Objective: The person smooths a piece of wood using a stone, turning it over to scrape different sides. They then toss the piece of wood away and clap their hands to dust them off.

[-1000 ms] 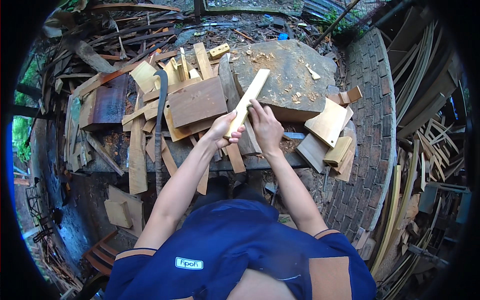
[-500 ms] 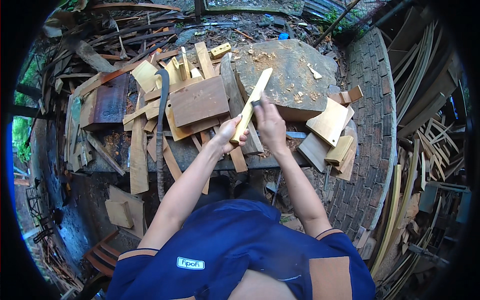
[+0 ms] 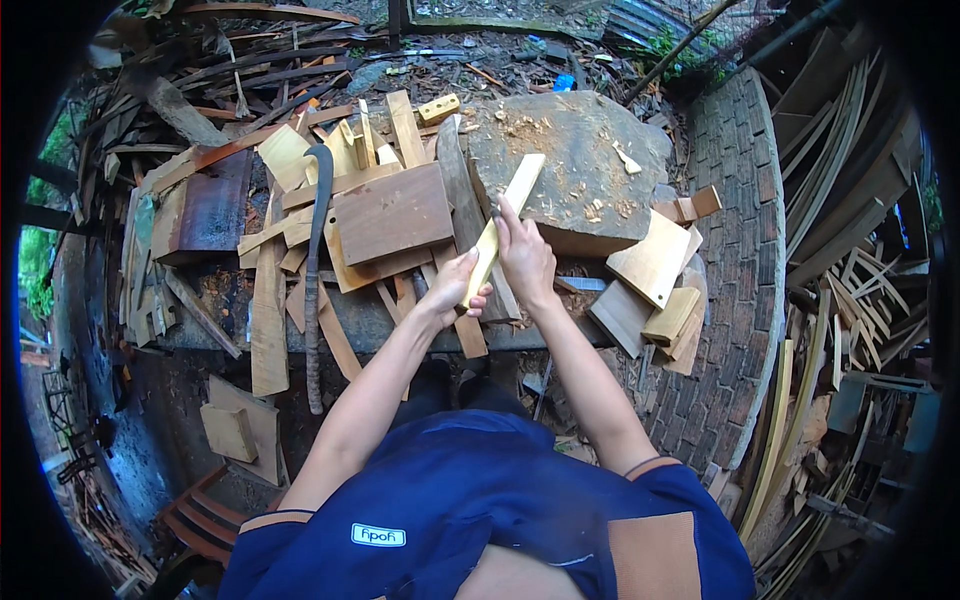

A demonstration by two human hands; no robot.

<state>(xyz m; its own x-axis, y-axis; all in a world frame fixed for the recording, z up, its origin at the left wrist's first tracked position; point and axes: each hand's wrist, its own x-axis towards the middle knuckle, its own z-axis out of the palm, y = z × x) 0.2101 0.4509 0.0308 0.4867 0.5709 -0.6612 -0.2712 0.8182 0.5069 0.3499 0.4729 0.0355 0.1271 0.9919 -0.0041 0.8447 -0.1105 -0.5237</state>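
Observation:
A pale wooden strip (image 3: 523, 178) slants up and away from me, its far end over the chopping block (image 3: 570, 140). My left hand (image 3: 452, 287) is wrapped round the strip's near end. Against the strip's right side, about midway along, is my right hand (image 3: 526, 252), its fingers closed together. A small dark thing shows at those fingertips, too little of it to name. Left of the strip lies a flat brown board (image 3: 395, 213) on top of other wood offcuts.
A curved blade with a long dark handle (image 3: 318, 215) lies at the left, over the bench's near edge. Several pale offcuts (image 3: 650, 255) are stacked right of the block, beside a low brick wall (image 3: 735, 240). Wood scraps (image 3: 265, 75) heap up at the far left.
My right hand has come back from a blurred sweep and now rests with its fingers on the strip. The view has shifted slightly, and my left hand still grips the near end.

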